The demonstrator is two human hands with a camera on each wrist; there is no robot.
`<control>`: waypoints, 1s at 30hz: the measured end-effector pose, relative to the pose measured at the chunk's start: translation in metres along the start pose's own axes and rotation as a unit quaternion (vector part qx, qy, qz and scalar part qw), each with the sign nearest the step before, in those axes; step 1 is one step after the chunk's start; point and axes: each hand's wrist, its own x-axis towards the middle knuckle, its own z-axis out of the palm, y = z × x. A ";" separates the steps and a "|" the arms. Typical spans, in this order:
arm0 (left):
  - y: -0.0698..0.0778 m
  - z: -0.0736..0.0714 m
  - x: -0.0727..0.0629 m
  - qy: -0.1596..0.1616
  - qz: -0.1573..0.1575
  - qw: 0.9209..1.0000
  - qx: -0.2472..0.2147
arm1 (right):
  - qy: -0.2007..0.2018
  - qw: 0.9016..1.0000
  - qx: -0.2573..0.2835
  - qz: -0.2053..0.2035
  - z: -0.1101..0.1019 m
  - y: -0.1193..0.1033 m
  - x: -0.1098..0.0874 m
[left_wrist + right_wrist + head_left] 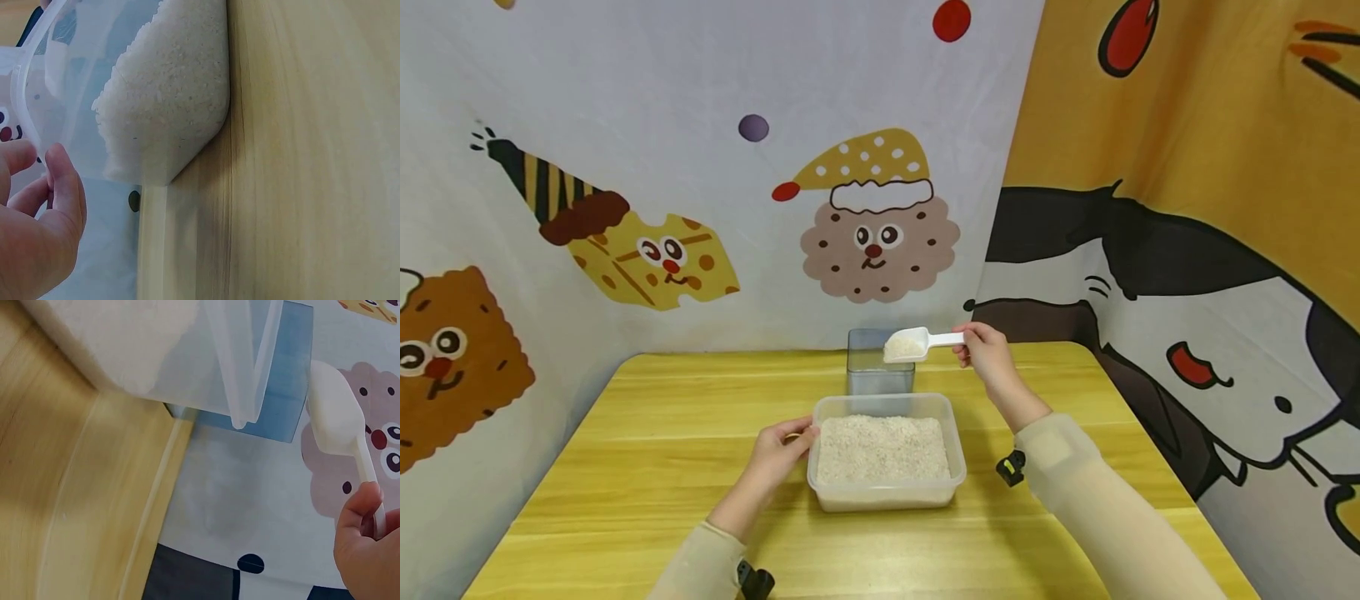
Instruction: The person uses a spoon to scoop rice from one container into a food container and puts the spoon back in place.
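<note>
Scoop [922,336] holding rice [901,347].
Right hand [991,358] pinching handle [946,339] near bin [880,381]; left hand [772,457] pinching tub rim [883,484] (I'm seeing more rice [883,450] inside).

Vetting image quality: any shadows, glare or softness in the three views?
Head: fairly even light, soft shadow on the table right of the clear tub; left wrist: muted tones, scene turned sideways, left hand reasonably sharp; right wrist: also tilted, white scoop shows little surface detail; no harsh glare anywhere.
</note>
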 end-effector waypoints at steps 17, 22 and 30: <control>-0.002 0.000 0.001 0.001 0.000 1.000 0.004 | 0.024 0.931 -0.268 -0.247 0.012 -0.002 -0.009; -0.002 0.000 0.001 0.003 0.000 1.000 0.004 | -0.002 0.893 -0.333 -0.303 0.016 -0.006 -0.014; -0.001 -0.001 0.001 -0.002 0.002 1.000 0.006 | -0.015 0.873 -0.356 -0.332 0.017 -0.005 -0.017</control>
